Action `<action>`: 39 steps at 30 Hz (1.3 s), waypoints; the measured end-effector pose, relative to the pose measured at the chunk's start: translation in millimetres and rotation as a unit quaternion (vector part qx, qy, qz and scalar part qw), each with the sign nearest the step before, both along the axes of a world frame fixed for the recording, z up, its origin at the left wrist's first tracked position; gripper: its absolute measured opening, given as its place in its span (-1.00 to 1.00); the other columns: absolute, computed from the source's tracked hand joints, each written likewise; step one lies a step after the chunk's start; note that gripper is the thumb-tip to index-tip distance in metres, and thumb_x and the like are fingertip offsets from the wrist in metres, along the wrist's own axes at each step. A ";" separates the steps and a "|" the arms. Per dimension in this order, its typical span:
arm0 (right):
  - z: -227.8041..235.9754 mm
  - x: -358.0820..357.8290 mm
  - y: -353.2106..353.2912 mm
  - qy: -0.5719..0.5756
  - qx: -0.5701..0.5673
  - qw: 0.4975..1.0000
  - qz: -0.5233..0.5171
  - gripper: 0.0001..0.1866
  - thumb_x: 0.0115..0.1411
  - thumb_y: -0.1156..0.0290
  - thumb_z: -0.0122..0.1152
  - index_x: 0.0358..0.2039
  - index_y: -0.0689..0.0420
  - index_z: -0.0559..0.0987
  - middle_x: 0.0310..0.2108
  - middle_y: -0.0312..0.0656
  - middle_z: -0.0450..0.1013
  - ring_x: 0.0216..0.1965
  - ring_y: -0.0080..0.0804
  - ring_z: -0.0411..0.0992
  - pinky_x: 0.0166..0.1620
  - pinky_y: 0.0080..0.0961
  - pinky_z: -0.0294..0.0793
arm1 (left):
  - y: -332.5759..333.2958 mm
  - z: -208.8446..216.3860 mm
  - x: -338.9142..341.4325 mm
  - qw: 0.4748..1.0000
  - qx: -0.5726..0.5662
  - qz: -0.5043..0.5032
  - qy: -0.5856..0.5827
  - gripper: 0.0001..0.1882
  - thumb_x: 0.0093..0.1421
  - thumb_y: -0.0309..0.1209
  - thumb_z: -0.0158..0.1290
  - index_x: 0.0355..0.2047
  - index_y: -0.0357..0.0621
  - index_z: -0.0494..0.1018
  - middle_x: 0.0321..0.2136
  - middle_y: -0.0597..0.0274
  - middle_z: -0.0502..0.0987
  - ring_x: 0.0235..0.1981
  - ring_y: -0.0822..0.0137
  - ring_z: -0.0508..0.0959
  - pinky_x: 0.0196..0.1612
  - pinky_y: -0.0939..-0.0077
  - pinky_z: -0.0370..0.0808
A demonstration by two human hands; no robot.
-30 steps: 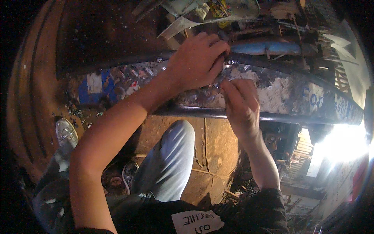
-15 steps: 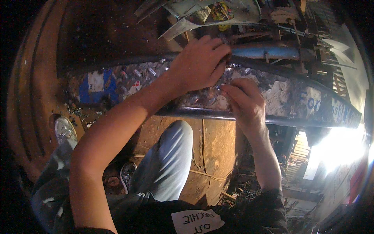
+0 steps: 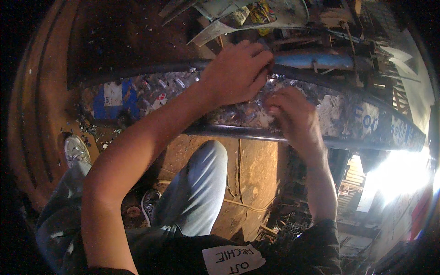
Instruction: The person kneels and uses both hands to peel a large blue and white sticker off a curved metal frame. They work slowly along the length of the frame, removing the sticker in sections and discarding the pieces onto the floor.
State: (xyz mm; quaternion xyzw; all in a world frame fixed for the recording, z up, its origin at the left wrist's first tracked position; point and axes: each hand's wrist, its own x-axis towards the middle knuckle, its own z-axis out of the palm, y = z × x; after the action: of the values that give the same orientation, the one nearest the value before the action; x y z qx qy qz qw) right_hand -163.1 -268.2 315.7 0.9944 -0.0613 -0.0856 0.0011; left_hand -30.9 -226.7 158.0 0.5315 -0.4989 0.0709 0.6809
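A long, dark-rimmed panel (image 3: 167,94) lies crosswise before me, its face of raised-pattern metal partly covered by worn, peeling white and blue stickers. My left hand (image 3: 238,73) is over the middle of its far rim, fingers curled and closed. The fingertips are hidden, so what they grip cannot be told. Just nearer and to the right, my right hand (image 3: 293,114) is closed with thumb and fingers pinched together, close to the panel's face. Anything in that pinch is too small or hidden to make out. A torn white patch (image 3: 330,110) lies right of this hand.
Beyond the panel are a blue bar (image 3: 316,61) and a pale curved piece (image 3: 293,20) among piled scrap. Small scraps (image 3: 89,130) litter the floor at left. A cord (image 3: 252,209) crosses the brown surface below, beside my knee (image 3: 206,178). Strong light glares at right.
My right hand has drawn slightly to the right and away from my left hand along the panel. My left hand stays almost in place at the far rim.
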 end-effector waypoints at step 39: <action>-3.2 -0.1 -19.5 0.018 0.008 0.986 0.165 -0.68 -0.10 0.53 0.22 -0.24 0.18 0.57 -0.25 -0.08 0.47 -0.19 -0.09 0.46 -0.14 -0.27 0.50 | 3.5 -2.3 -1.6 1.000 0.030 0.002 0.004 -0.67 0.13 -0.38 0.05 -0.10 -0.23 0.42 -0.20 -0.15 0.46 -0.12 -0.16 0.45 -0.05 0.01 0.42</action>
State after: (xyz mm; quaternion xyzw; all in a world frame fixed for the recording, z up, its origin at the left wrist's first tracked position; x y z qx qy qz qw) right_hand -163.2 -287.7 312.5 0.9892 0.1042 -0.1029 0.0080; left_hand -32.5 -223.2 155.7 0.5531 -0.4970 0.0556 0.6663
